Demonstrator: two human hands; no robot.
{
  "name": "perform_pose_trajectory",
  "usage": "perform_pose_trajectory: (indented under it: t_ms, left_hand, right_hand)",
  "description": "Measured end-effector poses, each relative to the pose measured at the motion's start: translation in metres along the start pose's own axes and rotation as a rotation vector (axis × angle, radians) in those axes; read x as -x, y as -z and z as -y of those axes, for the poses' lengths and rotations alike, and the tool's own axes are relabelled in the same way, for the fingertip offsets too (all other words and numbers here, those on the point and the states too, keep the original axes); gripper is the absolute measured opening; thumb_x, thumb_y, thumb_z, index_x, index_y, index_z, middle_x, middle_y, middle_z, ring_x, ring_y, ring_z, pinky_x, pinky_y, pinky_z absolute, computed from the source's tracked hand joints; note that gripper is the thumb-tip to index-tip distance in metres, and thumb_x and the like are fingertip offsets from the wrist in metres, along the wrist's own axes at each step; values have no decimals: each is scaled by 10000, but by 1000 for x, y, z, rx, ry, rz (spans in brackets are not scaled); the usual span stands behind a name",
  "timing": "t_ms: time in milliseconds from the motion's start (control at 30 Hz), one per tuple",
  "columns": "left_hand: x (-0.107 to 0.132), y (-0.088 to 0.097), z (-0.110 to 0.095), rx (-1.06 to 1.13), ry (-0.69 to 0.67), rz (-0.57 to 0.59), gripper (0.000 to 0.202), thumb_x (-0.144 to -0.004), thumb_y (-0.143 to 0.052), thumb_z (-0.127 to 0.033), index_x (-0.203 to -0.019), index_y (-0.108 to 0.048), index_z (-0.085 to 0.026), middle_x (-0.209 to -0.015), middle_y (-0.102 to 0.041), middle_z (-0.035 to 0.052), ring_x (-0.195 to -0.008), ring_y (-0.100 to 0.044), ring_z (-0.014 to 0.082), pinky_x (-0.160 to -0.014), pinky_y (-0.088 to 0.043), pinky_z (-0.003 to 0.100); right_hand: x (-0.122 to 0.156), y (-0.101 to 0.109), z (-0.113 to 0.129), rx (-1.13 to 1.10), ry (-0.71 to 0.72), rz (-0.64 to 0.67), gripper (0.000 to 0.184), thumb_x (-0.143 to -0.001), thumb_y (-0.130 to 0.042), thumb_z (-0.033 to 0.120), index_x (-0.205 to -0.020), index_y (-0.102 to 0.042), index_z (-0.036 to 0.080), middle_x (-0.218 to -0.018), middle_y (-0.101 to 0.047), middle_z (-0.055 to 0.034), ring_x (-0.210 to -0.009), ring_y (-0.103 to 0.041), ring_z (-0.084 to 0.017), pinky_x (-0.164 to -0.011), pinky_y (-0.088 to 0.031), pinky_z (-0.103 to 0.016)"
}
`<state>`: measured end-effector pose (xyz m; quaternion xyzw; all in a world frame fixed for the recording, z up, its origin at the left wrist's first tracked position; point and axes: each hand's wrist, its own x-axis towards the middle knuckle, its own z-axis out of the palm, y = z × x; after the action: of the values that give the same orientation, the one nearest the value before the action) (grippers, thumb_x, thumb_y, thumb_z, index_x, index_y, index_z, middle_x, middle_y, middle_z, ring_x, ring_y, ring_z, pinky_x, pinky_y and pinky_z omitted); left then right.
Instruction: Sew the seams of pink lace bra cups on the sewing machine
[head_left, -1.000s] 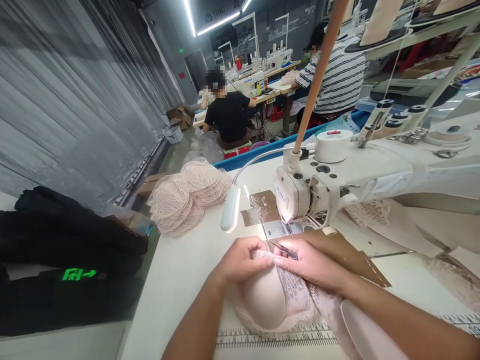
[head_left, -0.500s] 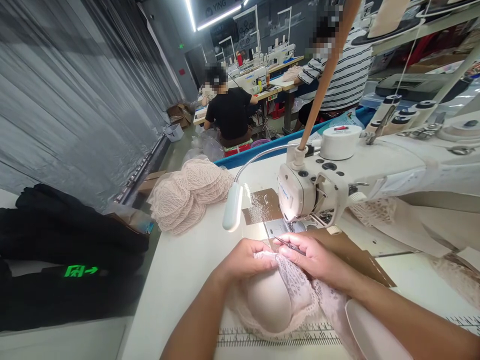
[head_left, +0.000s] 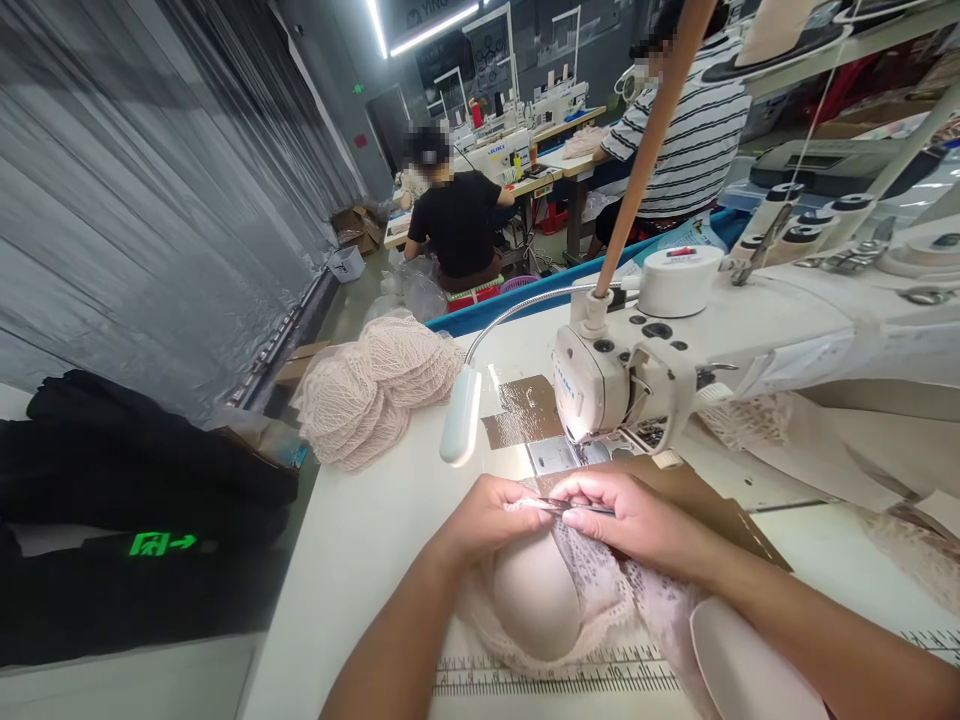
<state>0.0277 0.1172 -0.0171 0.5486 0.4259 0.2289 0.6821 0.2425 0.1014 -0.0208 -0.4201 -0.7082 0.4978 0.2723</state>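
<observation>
A pale pink lace bra (head_left: 547, 600) lies on the white table in front of me, one padded cup bulging upward. My left hand (head_left: 484, 520) is closed, pinching the lace edge at the top of that cup. My right hand (head_left: 637, 515) is closed on thin metal tweezers (head_left: 570, 507), whose tips rest on the same lace edge beside my left fingers. Both hands sit just in front of the needle area of the white sewing machine (head_left: 637, 380).
A gooseneck lamp (head_left: 459, 415) hangs left of the machine head. A pile of pink lace cups (head_left: 371, 390) lies at the table's far left. Brown cardboard (head_left: 697, 500) lies under my right hand. A printed ruler (head_left: 540, 672) lines the near edge. Two people sew at tables behind.
My hands have edged closer together over the cup, and the tweezers now lie flatter along the lace edge. The view shifted slightly.
</observation>
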Motion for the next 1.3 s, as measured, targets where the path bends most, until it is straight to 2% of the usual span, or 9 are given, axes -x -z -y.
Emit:
perform_pose_trajectory:
  t_ms: [167,333,500,667,800,1000,1133,1200,1300]
  left_hand:
    - [-2,-1,3,-7,28,-4,399,-644,-771,-470,-758,-718,-91,-622,-534,16,-593,-446,114,-570,-353,241]
    - [-1,-1,4,2,43,-10,396,-641,-777,-467,-739,-700,-91,-608,-517,6,-589,-440,111,-567,-346,242]
    - [-2,-2,7,-44,28,-38,380,-627,-783,-450,-682,-660,-95,-590,-466,-13,-577,-402,99,-547,-304,235]
    - [-5,-8,8,-194,14,-71,417,-607,-774,-419,-523,-470,-146,-550,-317,-49,-545,-277,77,-495,-193,235]
    - [-5,-12,7,-276,10,-91,479,-628,-750,-407,-493,-356,-171,-550,-257,-54,-542,-233,75,-481,-158,241]
    - [-6,-12,9,-219,-11,-85,368,-651,-742,-459,-621,-595,-122,-590,-444,-23,-577,-379,98,-521,-290,224]
    - [-7,-6,9,-227,-51,-19,329,-701,-704,-437,-723,-648,-114,-622,-487,-15,-595,-407,100,-540,-305,214]
    - [-8,2,7,-308,-43,17,299,-726,-674,-420,-739,-641,-123,-629,-492,-18,-589,-416,98,-533,-306,208]
    - [-12,17,2,-566,-2,-77,250,-737,-635,-372,-655,-594,-139,-568,-469,-29,-526,-411,95,-489,-292,208]
  right_hand:
    - [2,-3,10,-72,-20,-19,247,-869,-542,388,-970,-670,203,-958,-678,-44,-897,-605,-221,-813,-460,-345]
    - [2,-4,9,-44,-53,-54,269,-879,-519,424,-876,-673,204,-875,-666,-28,-836,-598,-207,-765,-457,-335]
    - [0,-2,0,-8,-21,-26,245,-859,-541,410,-894,-655,195,-822,-639,-27,-770,-580,-197,-697,-458,-328]
    - [-2,-6,11,-11,-31,-24,206,-847,-557,382,-847,-641,194,-801,-644,-21,-753,-582,-189,-660,-456,-307]
    - [-4,-10,13,-15,-47,-60,185,-840,-551,343,-751,-611,192,-761,-624,-11,-738,-566,-178,-653,-444,-293]
    - [-5,-7,-4,-95,-71,-80,230,-818,-570,417,-775,-504,201,-673,-477,32,-627,-444,-136,-555,-366,-270]
    - [-6,-8,-8,29,-41,-74,253,-767,-605,340,-697,-399,211,-683,-432,34,-647,-407,-135,-565,-354,-269]
    - [-5,-5,-6,114,-46,-103,226,-780,-549,294,-664,-372,216,-663,-427,31,-634,-400,-139,-561,-343,-272]
    - [0,7,-4,218,-64,-152,128,-775,-514,258,-673,-446,221,-675,-506,15,-632,-447,-157,-566,-351,-277]
